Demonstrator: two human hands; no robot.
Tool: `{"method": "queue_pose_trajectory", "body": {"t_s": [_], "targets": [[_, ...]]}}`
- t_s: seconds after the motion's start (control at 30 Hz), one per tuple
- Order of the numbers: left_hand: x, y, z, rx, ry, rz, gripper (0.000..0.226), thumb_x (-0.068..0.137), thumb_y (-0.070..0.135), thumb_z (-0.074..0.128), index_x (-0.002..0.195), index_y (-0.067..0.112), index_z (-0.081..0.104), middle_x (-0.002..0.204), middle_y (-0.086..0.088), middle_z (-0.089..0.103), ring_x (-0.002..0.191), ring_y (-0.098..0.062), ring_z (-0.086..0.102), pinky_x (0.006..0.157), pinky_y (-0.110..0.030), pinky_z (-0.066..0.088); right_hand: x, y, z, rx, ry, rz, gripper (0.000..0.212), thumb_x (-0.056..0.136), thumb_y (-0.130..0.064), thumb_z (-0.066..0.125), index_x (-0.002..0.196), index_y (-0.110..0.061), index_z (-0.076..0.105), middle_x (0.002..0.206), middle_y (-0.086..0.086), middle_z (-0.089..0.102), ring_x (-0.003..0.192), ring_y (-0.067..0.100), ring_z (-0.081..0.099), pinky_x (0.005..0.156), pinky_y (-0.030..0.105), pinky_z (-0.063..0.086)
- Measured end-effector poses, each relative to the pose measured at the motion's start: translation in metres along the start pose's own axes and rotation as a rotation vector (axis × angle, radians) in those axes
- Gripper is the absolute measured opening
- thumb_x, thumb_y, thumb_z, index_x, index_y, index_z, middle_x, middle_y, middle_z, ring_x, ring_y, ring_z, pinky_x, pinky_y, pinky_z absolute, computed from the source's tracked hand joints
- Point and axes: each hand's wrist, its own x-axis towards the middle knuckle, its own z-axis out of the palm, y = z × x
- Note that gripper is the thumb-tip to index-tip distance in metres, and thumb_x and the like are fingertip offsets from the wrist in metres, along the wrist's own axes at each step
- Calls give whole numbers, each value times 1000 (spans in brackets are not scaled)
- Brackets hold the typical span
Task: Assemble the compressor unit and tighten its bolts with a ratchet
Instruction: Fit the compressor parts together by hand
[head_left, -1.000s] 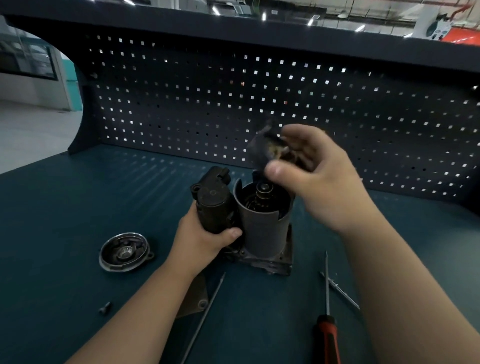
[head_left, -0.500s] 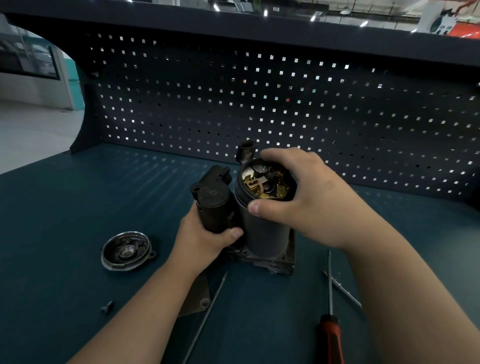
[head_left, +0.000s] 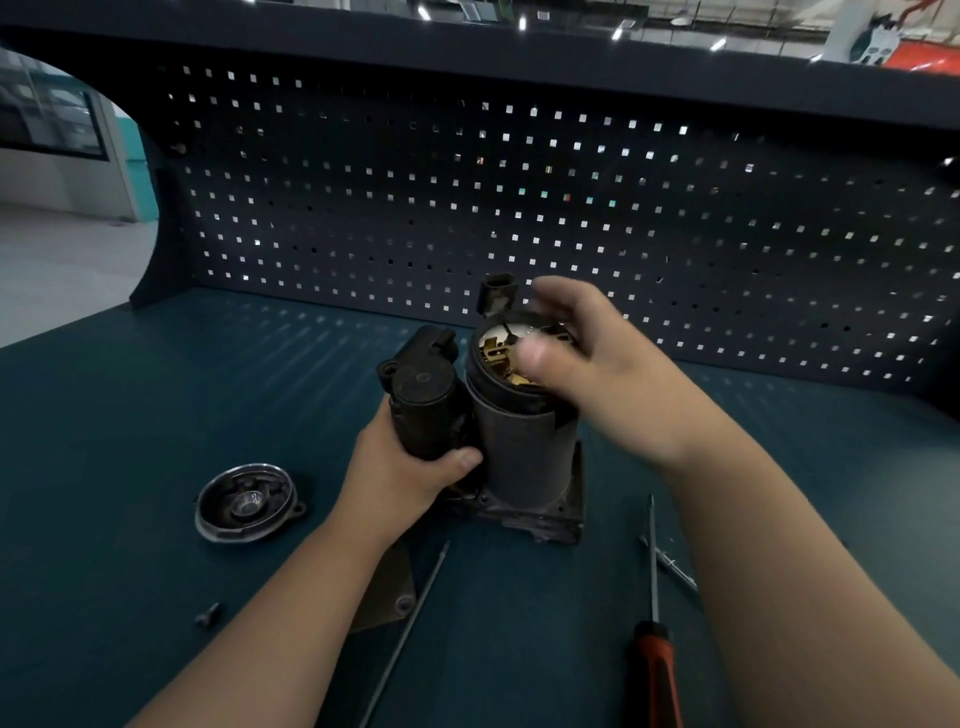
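While it stands upright on the counter (head_left: 156, 415), compressor unit (head_left: 524, 457): top open.
Left hand (head_left: 410, 478): grips its smaller side cylinder (head_left: 423, 410).
Right hand (head_left: 597, 374): over the open top, blurred; grip unclear.

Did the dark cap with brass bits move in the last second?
Yes, the dark brass-fitted cap went down into the open top of the dark upright metal cylinder.

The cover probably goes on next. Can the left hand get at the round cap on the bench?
Probably yes: the round cap lies uncovered just left of the left hand with nothing between them, though that hand grips the compressor unit.
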Motion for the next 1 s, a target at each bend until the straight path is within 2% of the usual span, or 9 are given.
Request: {"method": "queue_pose_trajectory", "body": {"t_s": [0.13, 0.23, 0.3, 0.4, 0.53, 0.6, 0.67, 0.77, 1.0], "targets": [[5, 5, -1, 46, -58, -6, 69, 53, 53, 86, 111, 44, 50, 111, 24, 60, 100, 18, 54, 83, -9, 45, 23, 15, -4, 539, -47, 269, 30, 93, -38, 55, 107, -16, 70, 110, 2, 72, 104, 16, 66, 94, 32, 50], [12, 15, -4, 84, -128, -36, 70, 55, 65, 75, 115, 42, 48, 112, 26, 57, 99, 20, 51, 77, -7, 40, 31, 20, -4, 643, -103, 376, 29, 94, -27, 54, 83, -13, 77, 99, 6, 75, 90, 17, 71, 84, 32, 52], [17, 21, -2, 107, -144, -44, 73, 58, 61, 71, 121, 34, 45, 112, 25, 56, 98, 19, 52, 74, -4, 40, 35, 23, -5, 627, -30, 391, 25, 93, -28, 55, 88, -13, 75, 98, 5, 75, 91, 18, 71, 90, 35, 50], [19, 34, 1, 112, -123, -51, 69, 72, 50, 75, 125, 43, 32, 101, 39, 54, 88, 33, 46, 66, 5, 38, 39, 26, -9, 587, 80, 411, 23, 90, -31, 57, 92, -14, 73, 96, 4, 75, 92, 20, 70, 93, 38, 49], [21, 66, 15, -102, -145, -210, 79, 54, 73, 60, 123, 48, 30, 108, 34, 52, 97, 14, 51, 80, -14, 40, 40, 29, -7, 554, 169, 431, 22, 82, -35, 60, 82, -17, 71, 85, 2, 75, 85, 22, 68, 83, 38, 51], [27, 80, 29, -241, 20, -258, 92, 50, 80, 58, 129, 37, 40, 123, 19, 54, 111, -1, 53, 95, -31, 42, 41, 31, -6, 541, 176, 431, 26, 77, -38, 60, 85, -16, 71, 85, 2, 75, 89, 23, 69, 85, 39, 52], [31, 95, 41, -262, 180, -338, 111, 45, 83, 59, 140, 29, 39, 135, 8, 51, 118, -15, 54, 97, -42, 46, 43, 30, -6, 524, 156, 425, 26, 76, -39, 60, 85, -17, 72, 84, 2, 75, 87, 22, 69, 89, 41, 51], [35, 105, 49, -207, 219, -361, 103, 43, 81, 65, 128, 24, 53, 116, 10, 64, 101, -10, 63, 74, -30, 52, 47, 31, -12, 508, 99, 398, 25, 80, -38, 61, 89, -17, 73, 87, 0, 76, 87, 18, 70, 94, 42, 50], [46, 100, 48, -257, 237, -458, 79, 54, 61, 75, 122, 25, 57, 106, 5, 70, 90, -16, 69, 80, -40, 57, 58, 31, -10, 669, 25, 452, 31, 94, -37, 53, 104, -13, 71, 95, 5, 76, 91, 22, 72, 93, 40, 52]]}}
